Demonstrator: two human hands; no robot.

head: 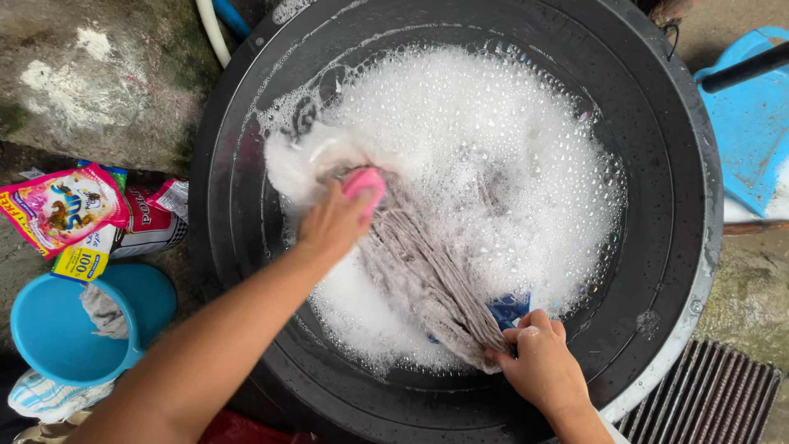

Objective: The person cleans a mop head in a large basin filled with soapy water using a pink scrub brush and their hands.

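Note:
A wide black basin (657, 123) holds soapy water with thick white foam (485, 140). In it lies a grey string mop head (419, 271) with a blue base (509, 309). My left hand (333, 222) grips a pink scrub brush (365, 184) and presses it on the far end of the mop strands. My right hand (538, 362) clutches the mop head where the strands meet the blue base, near the basin's front rim.
A blue bucket (57, 337) with a cloth stands at the left, with colourful detergent packets (62, 210) behind it. A blue dustpan (752, 115) lies at the right, a metal drain grate (707, 403) at lower right, and hoses (222, 25) at the top left.

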